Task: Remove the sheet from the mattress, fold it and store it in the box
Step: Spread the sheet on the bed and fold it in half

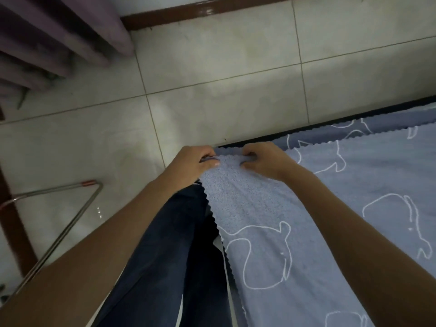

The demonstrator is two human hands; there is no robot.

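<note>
Head view, sheet-removal stage. The left hand (193, 161) and right hand (264, 161) are side by side, thumbs and curled fingers each pinching the same narrow end of the pale blue sheet with white outline whales and a zigzag-cut edge (259, 208). A short span of cloth lies between the two pinches.

From the grip, the sheet spreads back toward the person and out to the right, covering the dark-edged mattress (401, 106). Its long axis appears to run from the grip toward the body. Both hands are equally near, so lifting this end probably means drawing it up and back along that axis.

Beyond and left of the grip lies the pale tiled floor (212, 90). A bent metal tube frame (57, 242) stands left of the forearm, and a purple pleated curtain (59, 31) hangs far left. No box is in view.
</note>
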